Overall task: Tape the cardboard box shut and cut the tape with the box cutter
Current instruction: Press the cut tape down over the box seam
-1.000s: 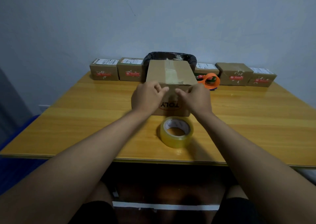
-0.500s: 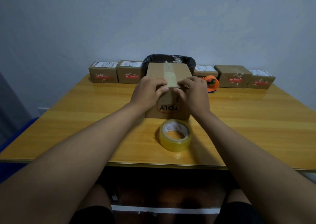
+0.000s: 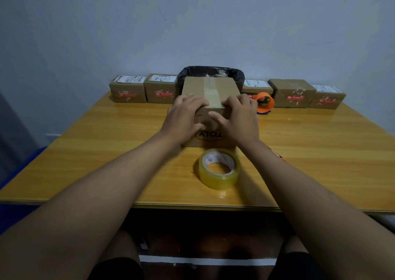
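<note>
I see the cardboard box (image 3: 210, 89), plain matte brown with a strip of glossy tape down the middle of its top, sitting mid-table toward the far edge of the glossy, yellow wood-grain table (image 3: 320, 151). My left hand (image 3: 183, 119) lies flat on the near left top edge, fingers spread and curled over the rim, gripping nothing but pressing the cardboard. My right hand (image 3: 237, 119) does the same at the near right, its thumb (image 3: 218, 118) laid across the front face above the upside-down red oval logo. The tape roll (image 3: 219, 168), a clear yellowish ring with a white core, lies flat just in front of the box, toward the near edge. An orange tape dispenser (image 3: 265, 102) sits right of the box. Along the far edge runs a row of small brown boxes (image 3: 128, 91) with white labels, and a black-lined bin (image 3: 211, 72) stands behind the main box. I cannot make out the box cutter clearly.
</note>
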